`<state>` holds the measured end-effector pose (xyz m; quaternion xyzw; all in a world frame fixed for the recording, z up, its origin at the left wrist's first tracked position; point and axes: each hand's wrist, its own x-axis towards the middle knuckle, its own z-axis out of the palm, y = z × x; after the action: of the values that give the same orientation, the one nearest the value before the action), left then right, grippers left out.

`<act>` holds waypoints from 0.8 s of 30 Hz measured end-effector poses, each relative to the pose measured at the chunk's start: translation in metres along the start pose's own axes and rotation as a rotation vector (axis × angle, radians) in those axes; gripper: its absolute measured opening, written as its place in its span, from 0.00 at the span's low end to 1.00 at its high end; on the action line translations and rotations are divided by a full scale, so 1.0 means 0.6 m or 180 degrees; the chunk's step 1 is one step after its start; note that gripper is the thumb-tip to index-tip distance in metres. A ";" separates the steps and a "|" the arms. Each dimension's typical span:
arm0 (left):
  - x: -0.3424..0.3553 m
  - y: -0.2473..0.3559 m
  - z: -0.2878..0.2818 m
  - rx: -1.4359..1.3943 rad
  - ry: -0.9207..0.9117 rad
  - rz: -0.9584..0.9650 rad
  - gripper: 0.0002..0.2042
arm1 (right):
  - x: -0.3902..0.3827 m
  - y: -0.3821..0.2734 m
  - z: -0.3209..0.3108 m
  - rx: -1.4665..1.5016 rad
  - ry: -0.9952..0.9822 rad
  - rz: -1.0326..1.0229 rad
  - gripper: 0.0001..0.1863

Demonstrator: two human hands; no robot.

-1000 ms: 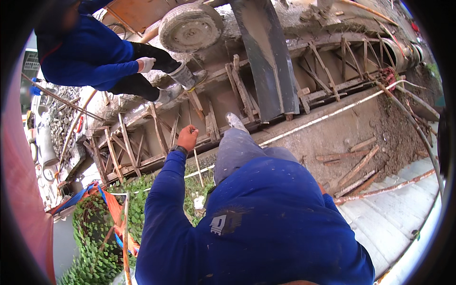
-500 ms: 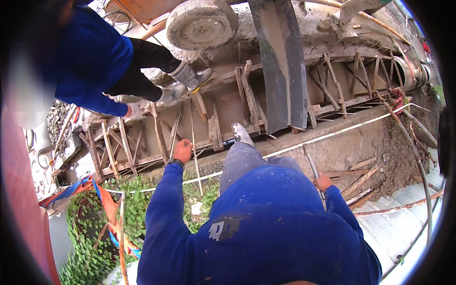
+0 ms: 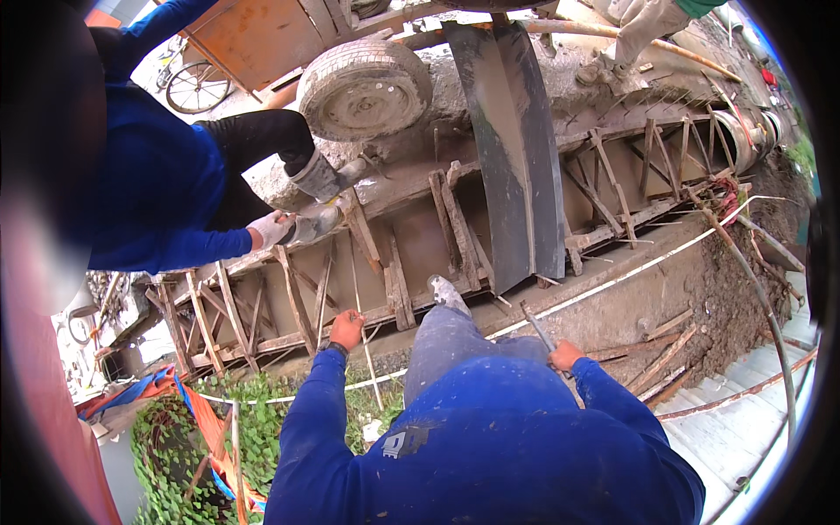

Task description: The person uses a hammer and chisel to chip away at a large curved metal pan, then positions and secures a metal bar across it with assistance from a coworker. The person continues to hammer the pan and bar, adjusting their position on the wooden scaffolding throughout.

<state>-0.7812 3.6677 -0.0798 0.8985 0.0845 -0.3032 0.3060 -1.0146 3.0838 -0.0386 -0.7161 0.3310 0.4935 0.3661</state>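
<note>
My right hand [image 3: 567, 355] is wrapped round a grey metal bar [image 3: 537, 325], which slants up and left from the fist in front of my thigh. My left hand [image 3: 347, 328] is closed at the near edge of a wooden formwork trench [image 3: 398, 293], right beside a thin pale stick [image 3: 369, 366]. What its fingers hold, if anything, is too small to make out. Wet grey concrete [image 3: 416, 249] lies between the boards, under wooden cross braces [image 3: 296, 297]. My muddy boot [image 3: 449, 295] rests at the near board. A dark metal chute [image 3: 516, 166] reaches over the trench.
At left a co-worker in blue [image 3: 166, 175] bends beside the trench, a gloved hand [image 3: 273, 229] next to their boot. A muddy wheel [image 3: 363, 92] stands behind. Another person's leg [image 3: 634, 39] shows at far right. A long white rod [image 3: 604, 276], loose planks [image 3: 669, 354] and green plants [image 3: 166, 455] lie nearer.
The view has tilted toward the far side, so the scene sits lower. My right hand has moved left with the bar. The co-worker's gloved hand has come closer to their boot.
</note>
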 end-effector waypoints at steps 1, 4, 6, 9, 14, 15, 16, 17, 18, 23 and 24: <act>0.009 -0.001 0.003 -0.0070 -0.0060 -0.0038 0.14 | 0.010 -0.024 -0.003 -0.0073 -0.0077 0.0082 0.11; 0.052 0.009 0.026 -0.0074 -0.0005 0.0006 0.14 | 0.064 -0.091 -0.020 -0.0345 0.0140 -0.0356 0.14; 0.077 -0.011 0.060 -0.0137 0.0097 0.0160 0.14 | 0.113 -0.143 -0.044 -0.0681 0.0465 -0.0752 0.16; 0.096 -0.036 0.087 -0.0628 -0.0064 -0.0068 0.14 | 0.111 -0.312 -0.105 -0.0720 0.0762 -0.1003 0.16; 0.058 -0.008 0.137 -0.0496 -0.0300 -0.0181 0.14 | 0.017 -0.440 -0.164 -0.0311 0.1516 -0.2272 0.17; 0.047 -0.035 0.145 -0.0505 -0.0288 -0.0294 0.13 | -0.005 -0.457 -0.158 -0.0134 0.1591 -0.2397 0.16; 0.044 -0.048 0.157 -0.0543 -0.0291 -0.0362 0.13 | -0.022 -0.461 -0.155 0.0024 0.1714 -0.2507 0.16; 0.032 -0.063 0.172 -0.0738 -0.0326 -0.0502 0.13 | -0.031 -0.454 -0.150 0.0161 0.1693 -0.2507 0.15; 0.023 -0.063 0.183 -0.0931 -0.0373 -0.0614 0.13 | -0.042 -0.442 -0.147 0.0304 0.1699 -0.2498 0.14; -0.020 -0.041 0.235 -0.0678 -0.0259 -0.0581 0.15 | -0.035 -0.356 -0.147 0.0469 0.1452 -0.2363 0.10; -0.037 -0.047 0.245 -0.0581 -0.0172 -0.0512 0.15 | -0.026 -0.343 -0.147 0.0397 0.1455 -0.2356 0.10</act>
<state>-0.8810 3.6026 -0.1734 0.8487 0.1754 -0.3419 0.3634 -0.8065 3.1161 0.0383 -0.8538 0.1539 0.1370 0.4782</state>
